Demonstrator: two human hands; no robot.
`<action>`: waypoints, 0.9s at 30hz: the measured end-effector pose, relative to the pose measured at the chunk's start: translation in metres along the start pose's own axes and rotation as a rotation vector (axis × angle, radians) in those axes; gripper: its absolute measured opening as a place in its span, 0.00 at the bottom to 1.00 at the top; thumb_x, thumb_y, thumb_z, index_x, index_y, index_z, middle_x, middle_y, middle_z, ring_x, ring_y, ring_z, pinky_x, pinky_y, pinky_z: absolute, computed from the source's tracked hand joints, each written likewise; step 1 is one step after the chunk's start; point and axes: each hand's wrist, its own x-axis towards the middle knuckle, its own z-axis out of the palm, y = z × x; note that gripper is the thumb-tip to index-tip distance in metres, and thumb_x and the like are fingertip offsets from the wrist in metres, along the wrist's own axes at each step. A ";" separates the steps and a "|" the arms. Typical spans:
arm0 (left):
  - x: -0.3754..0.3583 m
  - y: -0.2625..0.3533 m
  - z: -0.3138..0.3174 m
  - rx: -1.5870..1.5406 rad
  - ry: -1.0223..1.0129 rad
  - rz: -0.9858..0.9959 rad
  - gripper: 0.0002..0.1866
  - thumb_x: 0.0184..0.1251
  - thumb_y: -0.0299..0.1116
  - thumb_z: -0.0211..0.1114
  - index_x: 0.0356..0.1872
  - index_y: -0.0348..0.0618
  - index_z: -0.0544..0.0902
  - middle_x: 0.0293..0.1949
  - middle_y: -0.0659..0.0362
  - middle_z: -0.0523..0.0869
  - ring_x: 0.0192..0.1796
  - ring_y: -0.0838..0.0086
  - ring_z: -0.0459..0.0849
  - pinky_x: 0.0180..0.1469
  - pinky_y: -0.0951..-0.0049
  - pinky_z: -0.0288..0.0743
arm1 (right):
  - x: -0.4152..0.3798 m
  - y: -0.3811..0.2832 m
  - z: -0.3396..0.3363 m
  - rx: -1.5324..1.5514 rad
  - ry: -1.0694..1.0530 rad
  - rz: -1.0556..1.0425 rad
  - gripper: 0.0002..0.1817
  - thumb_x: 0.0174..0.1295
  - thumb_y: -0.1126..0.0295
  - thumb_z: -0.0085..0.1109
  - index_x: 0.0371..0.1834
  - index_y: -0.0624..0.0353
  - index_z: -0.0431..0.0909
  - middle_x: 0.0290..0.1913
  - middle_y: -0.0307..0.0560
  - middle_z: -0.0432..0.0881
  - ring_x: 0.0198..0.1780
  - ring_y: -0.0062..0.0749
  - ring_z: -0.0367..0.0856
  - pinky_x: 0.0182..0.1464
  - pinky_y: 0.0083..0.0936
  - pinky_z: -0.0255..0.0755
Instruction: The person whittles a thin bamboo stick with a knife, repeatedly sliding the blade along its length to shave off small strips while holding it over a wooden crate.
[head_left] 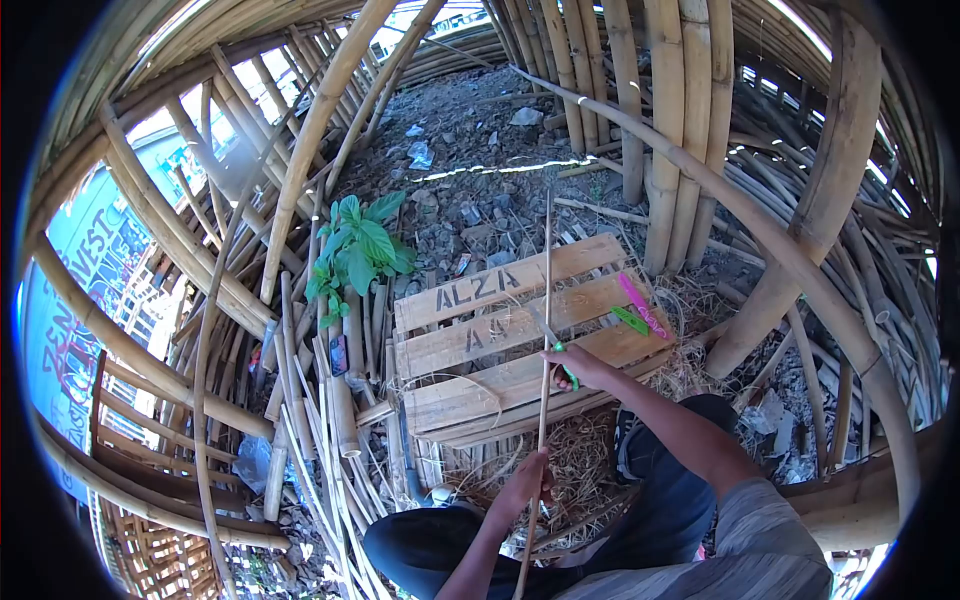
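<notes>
The right hand is closed around the green handle of a small tool, its metal part against the stick above the crate. The left hand is closed around the same stick lower down, short of the crate's near edge and between the knees. The stick runs lengthwise in the view, crossing the crate, with its thin tip past the far edge. Shavings lie below the near edge and along the right edge, where a green item and pink plastic rest on the slats.

Cut sticks crowd the left side, so room there is narrow; upright poles and a slanting pole close in the right. The widest open stretch is the stony ground beyond the far edge, with a leafy plant at its left. A phone-like object lies left of the crate.

Counted: two hands, one held stick, one held tool, one crate with at least three broad slats, one green item, one plant. The pink plastic may be one piece or two; I cannot tell.
</notes>
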 end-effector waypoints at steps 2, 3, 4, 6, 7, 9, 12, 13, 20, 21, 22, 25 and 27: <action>0.012 -0.006 -0.010 -0.025 -0.078 -0.081 0.23 0.74 0.53 0.41 0.35 0.41 0.66 0.20 0.58 0.73 0.19 0.69 0.80 0.25 0.71 0.77 | 0.006 0.005 -0.002 -0.017 -0.049 0.002 0.19 0.67 0.56 0.50 0.25 0.61 0.69 0.15 0.44 0.73 0.14 0.24 0.71 0.15 0.21 0.64; 0.012 -0.001 -0.010 -0.021 -0.077 -0.085 0.23 0.74 0.53 0.41 0.35 0.41 0.66 0.20 0.58 0.73 0.19 0.69 0.80 0.25 0.71 0.77 | 0.006 0.005 0.000 -0.010 -0.049 0.002 0.19 0.67 0.56 0.50 0.25 0.61 0.69 0.15 0.44 0.73 0.14 0.24 0.71 0.15 0.21 0.64; 0.013 0.005 -0.011 -0.056 -0.016 -0.090 0.24 0.73 0.55 0.42 0.37 0.40 0.67 0.24 0.56 0.76 0.23 0.67 0.81 0.29 0.68 0.78 | 0.006 0.005 0.002 -0.014 -0.051 0.002 0.19 0.67 0.56 0.50 0.25 0.61 0.69 0.15 0.44 0.74 0.14 0.25 0.72 0.16 0.21 0.65; 0.017 0.020 -0.013 -0.092 0.047 -0.100 0.25 0.73 0.56 0.42 0.39 0.40 0.67 0.28 0.53 0.78 0.27 0.64 0.83 0.32 0.66 0.79 | 0.002 0.004 0.007 -0.015 -0.055 0.006 0.20 0.67 0.56 0.50 0.25 0.61 0.70 0.15 0.44 0.74 0.14 0.26 0.72 0.16 0.22 0.66; 0.021 0.028 -0.014 -0.161 0.045 -0.094 0.26 0.72 0.58 0.42 0.42 0.40 0.68 0.32 0.51 0.79 0.30 0.62 0.83 0.34 0.64 0.80 | -0.002 0.001 0.010 -0.025 -0.044 -0.015 0.20 0.67 0.55 0.51 0.26 0.61 0.70 0.16 0.44 0.75 0.15 0.26 0.74 0.17 0.22 0.67; 0.029 0.034 -0.017 -0.236 0.045 -0.092 0.28 0.71 0.59 0.42 0.45 0.40 0.69 0.36 0.49 0.80 0.33 0.60 0.84 0.37 0.62 0.80 | -0.003 0.000 0.015 -0.036 -0.035 -0.028 0.19 0.67 0.55 0.51 0.27 0.61 0.71 0.17 0.44 0.75 0.17 0.27 0.75 0.18 0.22 0.68; 0.042 0.038 -0.015 -0.349 -0.029 -0.117 0.26 0.71 0.59 0.43 0.46 0.44 0.70 0.36 0.52 0.80 0.30 0.64 0.82 0.34 0.66 0.78 | -0.003 0.005 0.021 -0.063 -0.014 -0.006 0.20 0.67 0.54 0.51 0.30 0.63 0.72 0.18 0.44 0.76 0.17 0.27 0.76 0.19 0.22 0.70; 0.046 0.035 -0.017 -0.352 -0.034 -0.120 0.26 0.71 0.59 0.43 0.46 0.44 0.70 0.36 0.52 0.80 0.30 0.64 0.82 0.34 0.66 0.78 | -0.004 0.006 0.022 -0.065 -0.009 -0.002 0.20 0.67 0.54 0.51 0.30 0.63 0.72 0.18 0.44 0.76 0.17 0.27 0.76 0.19 0.22 0.70; 0.046 0.033 -0.012 -0.513 -0.024 -0.138 0.16 0.70 0.52 0.51 0.35 0.51 0.71 0.15 0.70 0.61 0.12 0.86 0.56 0.12 0.84 0.49 | -0.007 0.008 0.018 -0.613 0.116 -0.127 0.32 0.60 0.43 0.54 0.21 0.67 0.71 0.15 0.51 0.73 0.17 0.35 0.74 0.24 0.34 0.68; 0.045 0.037 -0.012 -0.534 -0.020 -0.141 0.16 0.70 0.52 0.51 0.35 0.51 0.71 0.15 0.70 0.61 0.12 0.86 0.56 0.12 0.84 0.49 | -0.008 0.005 0.017 -0.624 0.104 -0.113 0.32 0.60 0.43 0.54 0.21 0.67 0.71 0.15 0.51 0.73 0.17 0.35 0.74 0.24 0.34 0.68; 0.043 0.040 -0.014 -0.497 -0.007 -0.127 0.16 0.70 0.52 0.51 0.35 0.51 0.71 0.15 0.70 0.61 0.12 0.87 0.56 0.12 0.84 0.48 | -0.014 -0.002 0.020 -0.740 0.187 -0.229 0.33 0.61 0.42 0.52 0.20 0.67 0.71 0.14 0.53 0.72 0.18 0.42 0.74 0.26 0.37 0.67; 0.041 0.037 -0.021 -0.499 0.008 -0.085 0.17 0.70 0.52 0.51 0.35 0.49 0.71 0.15 0.70 0.61 0.11 0.86 0.55 0.11 0.83 0.48 | -0.025 -0.023 0.029 -0.858 0.236 -0.279 0.35 0.62 0.40 0.47 0.20 0.68 0.71 0.16 0.58 0.71 0.23 0.55 0.74 0.32 0.43 0.67; 0.039 0.039 -0.022 -0.507 0.041 -0.069 0.18 0.71 0.51 0.50 0.34 0.47 0.71 0.14 0.69 0.61 0.11 0.86 0.56 0.11 0.83 0.48 | -0.024 -0.024 0.028 -0.971 0.106 -0.208 0.34 0.65 0.43 0.45 0.22 0.69 0.72 0.18 0.60 0.73 0.25 0.54 0.75 0.33 0.42 0.68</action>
